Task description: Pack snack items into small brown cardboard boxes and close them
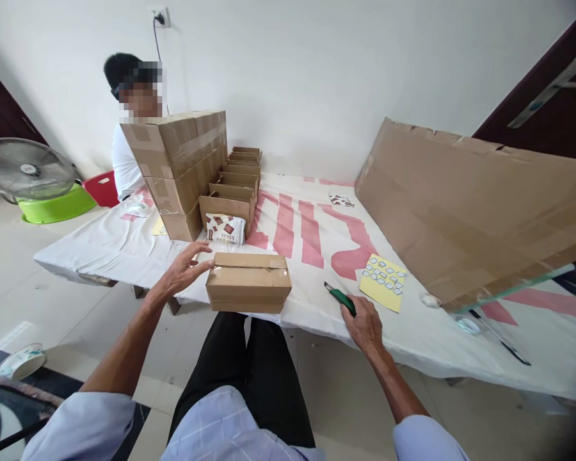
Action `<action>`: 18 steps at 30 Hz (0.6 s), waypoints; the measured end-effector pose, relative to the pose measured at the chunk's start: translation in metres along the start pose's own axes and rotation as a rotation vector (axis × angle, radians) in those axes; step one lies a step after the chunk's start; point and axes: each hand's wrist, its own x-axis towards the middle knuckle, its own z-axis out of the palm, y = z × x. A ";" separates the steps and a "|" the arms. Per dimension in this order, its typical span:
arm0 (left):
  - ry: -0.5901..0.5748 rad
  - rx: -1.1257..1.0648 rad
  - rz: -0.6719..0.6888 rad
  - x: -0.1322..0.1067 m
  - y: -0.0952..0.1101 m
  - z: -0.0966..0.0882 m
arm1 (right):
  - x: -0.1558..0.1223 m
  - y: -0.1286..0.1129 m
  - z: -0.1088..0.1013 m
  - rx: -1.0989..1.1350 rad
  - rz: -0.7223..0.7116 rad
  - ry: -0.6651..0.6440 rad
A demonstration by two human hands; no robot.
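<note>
A small brown cardboard box point(248, 282) sits at the table's near edge, with tape along its top seam and shiny at the corners. Beside its upper left corner is my left hand point(186, 267), fingers apart and holding nothing; whether a fingertip touches the box I cannot tell. My right hand point(365, 320) grips a green utility knife point(342, 299) low over the cloth, its tip pointing up and left. Between the box and the row of open boxes lies a printed white packet point(225, 228), leaning on the nearest open box point(228, 206).
Stacked sealed boxes point(180, 169) stand at the left, with a person point(127, 153) behind them. A yellow paper with blue shapes point(383, 282) lies right of the knife. A big cardboard sheet point(475, 205) leans at the right, near a tape roll point(468, 326).
</note>
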 end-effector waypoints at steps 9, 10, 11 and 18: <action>-0.019 -0.496 -0.111 -0.007 -0.019 0.037 | 0.032 -0.077 -0.020 0.480 0.238 0.024; -0.014 -0.522 -0.114 -0.009 -0.018 0.039 | 0.037 -0.096 -0.020 0.603 0.290 -0.013; -0.008 -0.542 -0.119 -0.011 -0.018 0.041 | 0.041 -0.115 -0.019 0.718 0.337 -0.052; -0.022 -0.618 -0.089 -0.022 -0.023 0.048 | 0.048 -0.200 -0.011 0.868 0.318 -0.019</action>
